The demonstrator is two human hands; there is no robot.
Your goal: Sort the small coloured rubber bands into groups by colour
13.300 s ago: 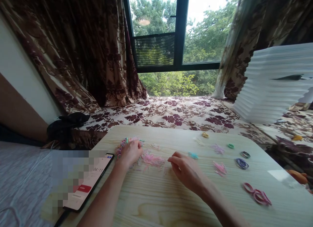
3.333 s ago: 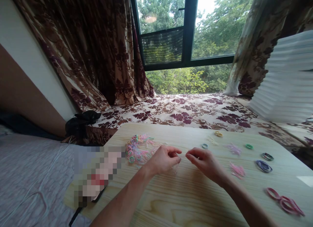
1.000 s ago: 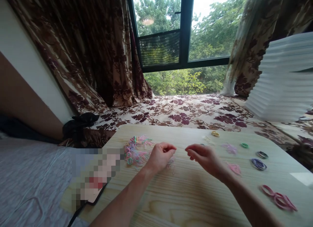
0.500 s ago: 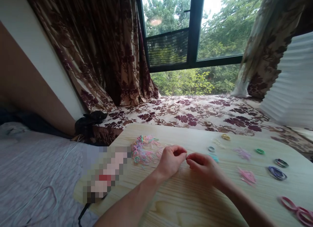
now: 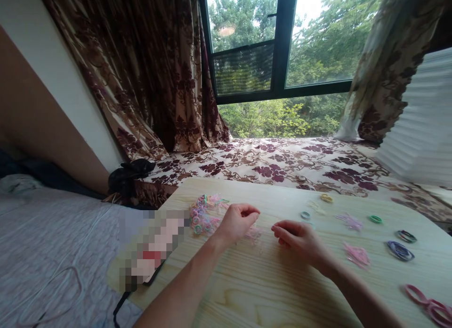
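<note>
1. A single camera, worn on the person's head, is looking forward and down, facing a window (image 5: 282, 59) that is filling the upper centre of the frame.
2. Closest to the lens, the forearms (image 5: 192, 281) are running up from the bottom edge, with the left hand (image 5: 238, 222) and right hand (image 5: 294, 236) showing near mid-frame.
3. The view is peering across a nearby table (image 5: 247, 281) that is spreading over the lower centre and lower right.
4. Pale cloth (image 5: 42, 243) is showing at lower left, while curtains (image 5: 141, 73) are flanking the window.
</note>
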